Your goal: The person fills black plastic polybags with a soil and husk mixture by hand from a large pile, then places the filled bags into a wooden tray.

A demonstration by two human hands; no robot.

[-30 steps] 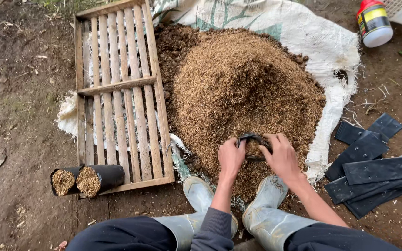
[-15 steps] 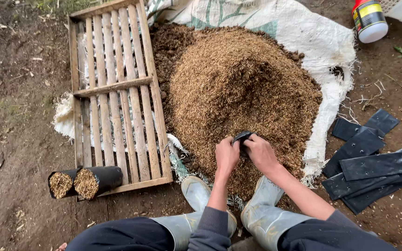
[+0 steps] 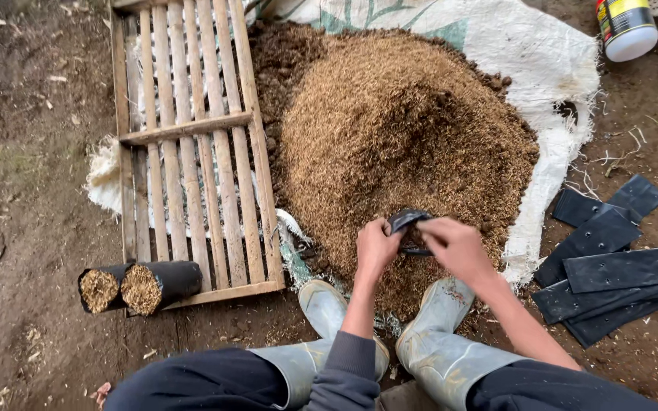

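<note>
Black plastic bag (image 3: 409, 222), crumpled, half-open

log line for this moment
left hand: grips bag | right hand: grips bag | bag: over husk pile | filled bags: by crate

Both arms reach fwd between the knees, forearms converging. Left hand (image 3: 375, 247) curled, fingers pinched shut; right hand (image 3: 457, 245) opposite, knuckles up, fingertips pinching too, hands nearly touching.
</note>
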